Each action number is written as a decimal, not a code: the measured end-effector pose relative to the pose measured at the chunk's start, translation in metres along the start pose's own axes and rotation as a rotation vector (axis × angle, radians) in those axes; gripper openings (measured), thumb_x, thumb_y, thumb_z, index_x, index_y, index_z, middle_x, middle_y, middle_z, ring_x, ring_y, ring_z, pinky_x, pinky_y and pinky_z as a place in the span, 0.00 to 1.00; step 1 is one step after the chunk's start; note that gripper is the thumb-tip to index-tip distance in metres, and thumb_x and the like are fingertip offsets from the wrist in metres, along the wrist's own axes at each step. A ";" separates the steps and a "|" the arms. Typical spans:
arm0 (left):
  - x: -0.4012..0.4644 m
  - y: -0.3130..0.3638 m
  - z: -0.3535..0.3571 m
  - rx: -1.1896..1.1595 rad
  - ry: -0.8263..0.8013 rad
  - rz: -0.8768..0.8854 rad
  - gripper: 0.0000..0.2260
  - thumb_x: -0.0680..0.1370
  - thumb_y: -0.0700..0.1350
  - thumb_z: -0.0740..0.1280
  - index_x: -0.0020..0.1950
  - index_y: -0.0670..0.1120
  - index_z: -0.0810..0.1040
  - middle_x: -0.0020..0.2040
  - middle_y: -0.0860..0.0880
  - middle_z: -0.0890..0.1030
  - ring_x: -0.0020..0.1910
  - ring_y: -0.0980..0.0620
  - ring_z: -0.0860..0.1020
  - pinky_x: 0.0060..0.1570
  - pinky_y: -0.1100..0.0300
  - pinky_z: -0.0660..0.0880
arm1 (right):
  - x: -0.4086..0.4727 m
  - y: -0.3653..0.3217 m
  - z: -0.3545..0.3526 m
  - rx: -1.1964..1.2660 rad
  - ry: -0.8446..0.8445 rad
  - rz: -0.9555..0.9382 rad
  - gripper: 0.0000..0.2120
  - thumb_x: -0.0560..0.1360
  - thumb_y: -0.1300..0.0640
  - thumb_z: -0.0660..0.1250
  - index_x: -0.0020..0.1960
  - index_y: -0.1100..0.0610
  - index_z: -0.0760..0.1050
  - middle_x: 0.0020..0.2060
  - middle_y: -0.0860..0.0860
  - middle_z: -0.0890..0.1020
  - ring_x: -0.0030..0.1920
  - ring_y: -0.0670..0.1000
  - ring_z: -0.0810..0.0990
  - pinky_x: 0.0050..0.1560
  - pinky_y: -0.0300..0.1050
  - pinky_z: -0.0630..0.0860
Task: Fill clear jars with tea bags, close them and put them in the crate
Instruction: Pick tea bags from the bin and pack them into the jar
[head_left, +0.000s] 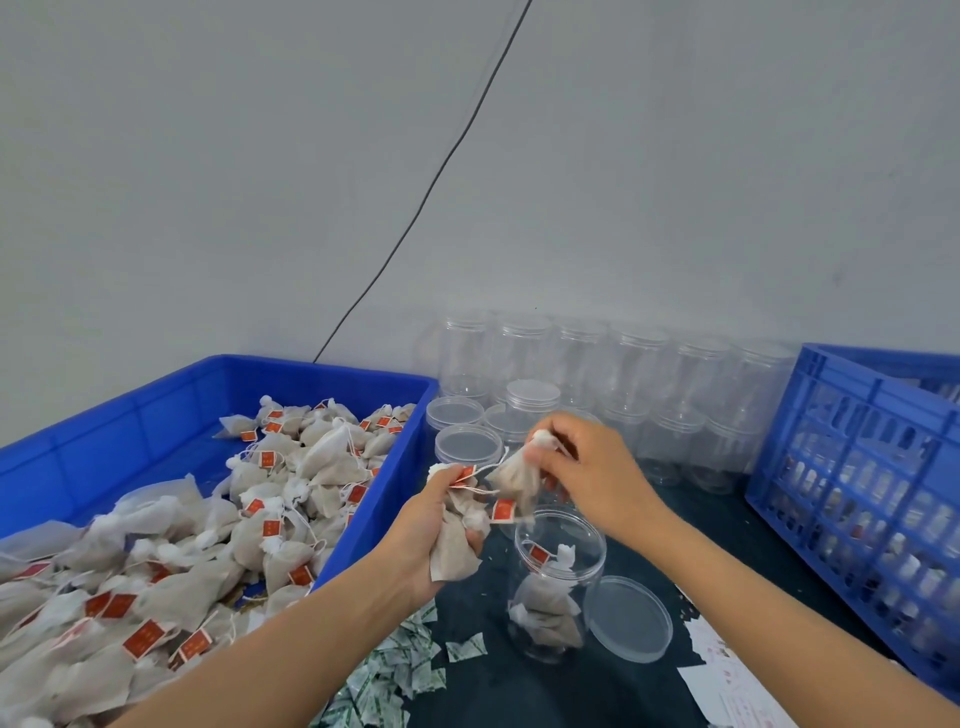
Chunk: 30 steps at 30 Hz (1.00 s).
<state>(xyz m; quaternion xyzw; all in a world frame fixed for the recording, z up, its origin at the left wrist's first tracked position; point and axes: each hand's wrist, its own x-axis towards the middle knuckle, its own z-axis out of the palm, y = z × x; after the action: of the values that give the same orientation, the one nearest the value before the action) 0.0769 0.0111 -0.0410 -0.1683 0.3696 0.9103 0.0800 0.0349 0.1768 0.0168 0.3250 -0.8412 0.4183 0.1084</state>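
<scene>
The jars (558, 582) and the loose lid (627, 619) are clear, glossy plastic. The tea bags (156, 587) are matt, fibrous mesh with red paper tags. The bin (156, 395) and the crate (857, 467) are smooth blue plastic. The table (571, 691) looks dark and matt.

Both hands (431, 525) (582, 467) grip tea bags (511, 480) above an open jar (556, 577).

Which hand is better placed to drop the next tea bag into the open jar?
Right. The right hand pinches a single tea bag just above the open jar; the left hand grips a bunch of bags off to the jar's side.
</scene>
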 end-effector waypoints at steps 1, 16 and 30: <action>0.001 0.000 0.000 0.003 0.026 0.014 0.10 0.77 0.49 0.68 0.44 0.41 0.79 0.39 0.45 0.81 0.32 0.51 0.78 0.19 0.65 0.71 | 0.002 0.000 -0.005 0.024 0.049 0.022 0.04 0.77 0.62 0.66 0.44 0.60 0.77 0.34 0.47 0.79 0.29 0.37 0.77 0.31 0.30 0.72; -0.005 0.003 0.002 -0.007 -0.089 -0.043 0.20 0.78 0.55 0.63 0.42 0.38 0.79 0.39 0.42 0.80 0.32 0.49 0.76 0.19 0.64 0.71 | 0.007 0.014 0.016 -0.452 -1.129 0.498 0.12 0.79 0.65 0.61 0.59 0.69 0.76 0.57 0.63 0.81 0.53 0.60 0.83 0.51 0.47 0.80; -0.009 -0.002 0.003 0.193 -0.216 -0.061 0.24 0.79 0.59 0.58 0.40 0.42 0.83 0.38 0.42 0.79 0.29 0.48 0.77 0.21 0.62 0.71 | 0.012 -0.008 0.015 -0.238 -0.418 -0.002 0.24 0.71 0.37 0.68 0.62 0.45 0.69 0.54 0.43 0.75 0.46 0.41 0.75 0.49 0.39 0.73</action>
<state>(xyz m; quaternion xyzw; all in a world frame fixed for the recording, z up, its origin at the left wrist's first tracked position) 0.0848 0.0146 -0.0367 -0.0719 0.4393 0.8805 0.1627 0.0321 0.1560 0.0177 0.3903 -0.8884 0.2399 -0.0302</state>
